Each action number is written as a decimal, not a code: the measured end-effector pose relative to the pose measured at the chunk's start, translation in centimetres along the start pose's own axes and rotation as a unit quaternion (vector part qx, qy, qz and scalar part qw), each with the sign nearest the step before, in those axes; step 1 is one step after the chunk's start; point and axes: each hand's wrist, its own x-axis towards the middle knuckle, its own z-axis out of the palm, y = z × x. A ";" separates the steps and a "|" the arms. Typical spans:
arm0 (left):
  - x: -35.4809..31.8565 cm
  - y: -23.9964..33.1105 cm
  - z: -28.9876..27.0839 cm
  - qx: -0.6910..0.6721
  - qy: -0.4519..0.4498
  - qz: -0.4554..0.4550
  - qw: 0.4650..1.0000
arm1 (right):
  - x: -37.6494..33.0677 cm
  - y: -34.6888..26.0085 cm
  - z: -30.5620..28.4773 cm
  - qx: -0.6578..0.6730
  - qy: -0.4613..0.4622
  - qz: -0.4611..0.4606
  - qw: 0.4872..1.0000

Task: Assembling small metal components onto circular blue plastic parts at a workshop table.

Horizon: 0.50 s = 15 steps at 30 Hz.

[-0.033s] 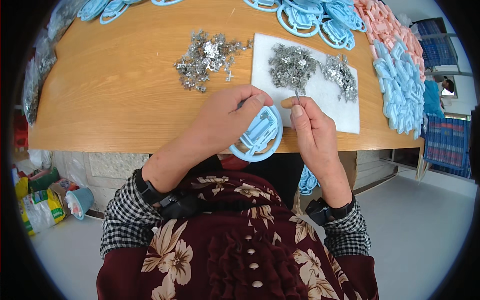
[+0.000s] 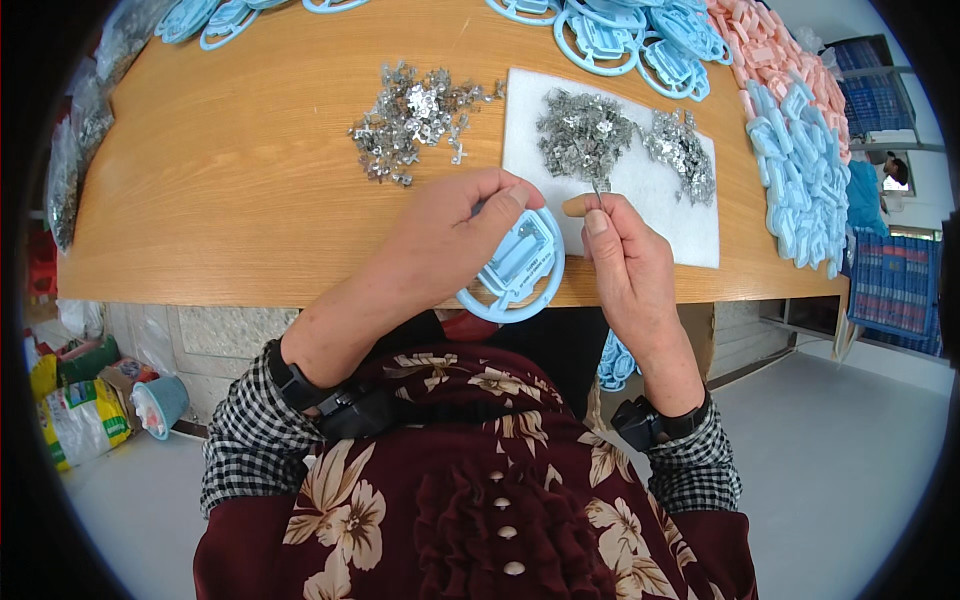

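My left hand [image 2: 450, 235] is closed on a light blue round plastic frame [image 2: 545, 285], holding its upper rim above the table's front edge. A boxy middle section with a recess shows inside the ring; my fingers hide its upper left part. Just to the right, my right hand [image 2: 625, 250] pinches a thin grey metal piece [image 2: 598, 196] upright between thumb and forefinger. What the fingers cover of it cannot be seen. Beyond that hand, a heap of small metal clips [image 2: 585, 135] and a smaller pile of shiny metal pieces [image 2: 682, 155] lie on a white foam sheet [image 2: 640, 235].
Another pile of metal parts [image 2: 410, 120] lies on the wooden table [image 2: 230, 180] left of the sheet. Blue round frames [image 2: 600, 35] are stacked at the far edge. Pink parts [image 2: 785, 60] and blue parts [image 2: 795, 170] are heaped at the right. Plastic bags [image 2: 75, 150] line the left edge.
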 end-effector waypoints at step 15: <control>3.7 5.3 0.1 0.401 0.055 0.306 0.862 | 1.1 1.5 0.7 0.106 0.002 0.071 0.992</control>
